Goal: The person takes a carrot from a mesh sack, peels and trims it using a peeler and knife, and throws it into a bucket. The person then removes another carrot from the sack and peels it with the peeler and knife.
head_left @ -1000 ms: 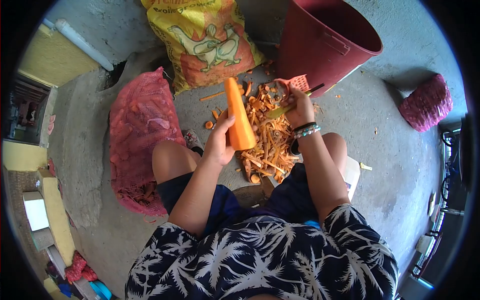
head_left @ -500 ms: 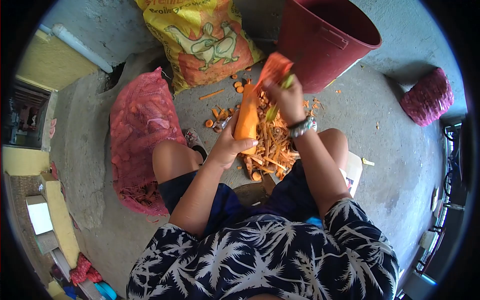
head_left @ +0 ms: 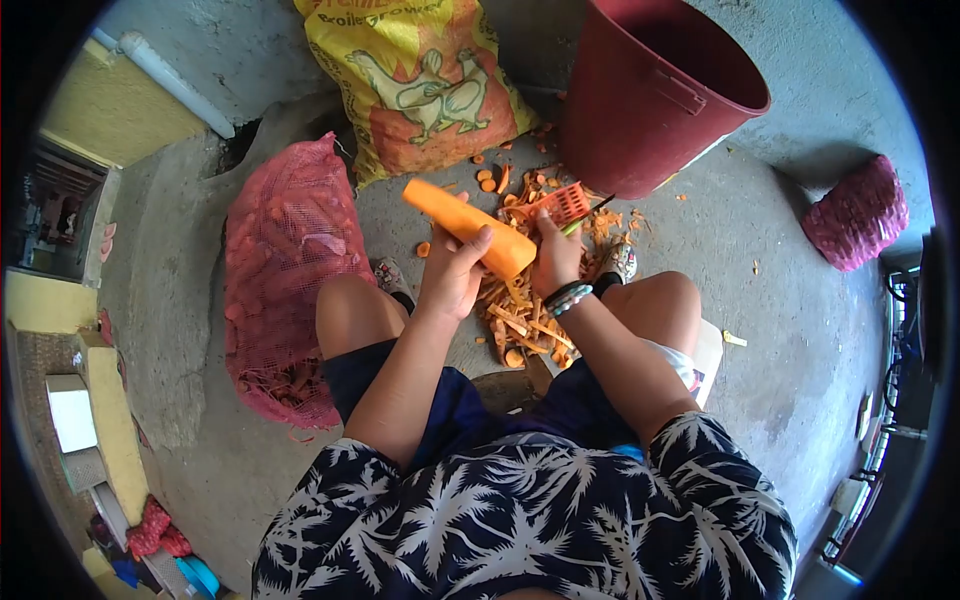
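Note:
A large peeled carrot (head_left: 468,226) is gripped in my left hand (head_left: 455,278), its narrow end tilted up and to the left. Its thick end points toward my right hand (head_left: 556,262), which is closed around an orange slotted peeler (head_left: 566,204). A small knife with a green handle (head_left: 573,227) sits in the same hand, its dark blade sticking out to the right. The peeler is apart from the carrot. Below both hands, between my feet, lies a heap of carrot peels and cut carrot ends (head_left: 520,325).
A red mesh sack of carrots (head_left: 290,260) stands to my left. Ahead are a yellow feed sack (head_left: 430,95) and a tall dark red bin (head_left: 640,110). A pink mesh sack (head_left: 858,212) leans by the right wall. Carrot slices (head_left: 487,180) lie scattered on the concrete floor.
The carrot has swung from nearly upright to a leftward tilt. My right hand, with peeler and knife, has come down from the carrot's top to beside its thick end.

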{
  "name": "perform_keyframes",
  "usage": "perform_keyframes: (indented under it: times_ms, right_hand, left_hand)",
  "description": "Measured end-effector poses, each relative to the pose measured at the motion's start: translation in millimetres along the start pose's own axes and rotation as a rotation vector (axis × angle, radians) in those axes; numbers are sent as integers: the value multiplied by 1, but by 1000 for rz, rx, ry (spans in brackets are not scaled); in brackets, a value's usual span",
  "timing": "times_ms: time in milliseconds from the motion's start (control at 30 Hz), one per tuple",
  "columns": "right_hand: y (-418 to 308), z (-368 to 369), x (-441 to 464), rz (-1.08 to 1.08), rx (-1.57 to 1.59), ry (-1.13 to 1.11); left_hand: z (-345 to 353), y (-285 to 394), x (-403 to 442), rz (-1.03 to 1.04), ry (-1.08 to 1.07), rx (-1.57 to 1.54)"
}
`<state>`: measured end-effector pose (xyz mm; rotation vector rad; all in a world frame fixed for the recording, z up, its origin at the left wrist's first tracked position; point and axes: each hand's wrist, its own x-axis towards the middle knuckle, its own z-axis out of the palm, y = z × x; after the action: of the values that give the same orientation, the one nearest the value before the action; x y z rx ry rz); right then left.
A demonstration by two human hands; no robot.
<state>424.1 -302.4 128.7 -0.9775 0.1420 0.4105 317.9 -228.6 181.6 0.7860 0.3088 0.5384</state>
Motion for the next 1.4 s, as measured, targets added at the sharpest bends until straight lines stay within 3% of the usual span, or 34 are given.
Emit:
perform_keyframes:
  times_ms: [67,133,167,200,267,333,400,467,533,600,667,733,800,867,933,1000,1067,1133,1167,1200,1267,1300,1400]
  right_hand:
    - [9,-4,-5,56,51,-92]
    - [2,2,-14,506,251,26]
    - [2,0,-12,600,259,1]
    - [0,-4,-7,601,260,3]
    - [-6,-13,6,708,345,-239]
    - [-18,-11,19,706,235,-176]
    - [-21,-16,39,741,214,-214]
    - [-33,-12,43,700,161,-233]
    - [-45,0,39,609,-2,-147]
    - [-39,4,39,582,7,-86]
    - [-27,3,43,361,34,-72]
    - [-49,5,46,311,122,-96]
    - [-73,6,61,17,61,-84]
    - [-94,5,63,-127,-1,-169]
    - [-101,5,52,-93,18,-238]
    - [-95,7,41,-51,-212,-338]
    - [-91,5,35,-21,-214,-435]
    - [-83,4,38,-356,-559,-514]
    - [-92,0,38,-660,-1023,-543]
    - [-91,1,34,-663,-1022,-550]
    - [-87,2,15,-727,-1504,-592]
    - [-87,6,1,-624,-1504,-657]
    - [-76,14,-19,-701,-1651,-729]
  left_hand:
    - [4,-4,-5,22,83,0]
    - [4,-9,-6,84,110,24]
    - [4,-8,-8,74,105,137]
    - [4,-8,-9,63,98,249]
    - [6,1,-12,35,47,263]
    - [6,21,-15,-158,-161,229]
    - [-4,38,-14,-239,-214,184]
    - [-17,53,-10,-450,-382,-122]
    - [-25,48,-6,-505,-468,283]
    - [-6,28,-13,-488,-373,691]
    - [-9,-14,-15,-395,-260,697]
    - [-12,-23,-14,-299,-146,699]
    - [-9,-9,-10,-584,-87,232]
    - [-5,0,-10,-562,-90,105]
    - [-8,0,-8,-560,-56,-10]
    - [-17,-2,-3,-559,-52,22]
    - [-24,-1,-1,-584,-168,-24]
    - [-28,2,0,-574,-183,-49]
    - [-29,4,1,-558,-201,-74]
    - [-29,5,1,-551,-200,-75]
    - [-28,8,2,-506,-76,-109]
    - [-26,9,1,-467,-6,-103]
    - [-24,18,1,-413,32,67]
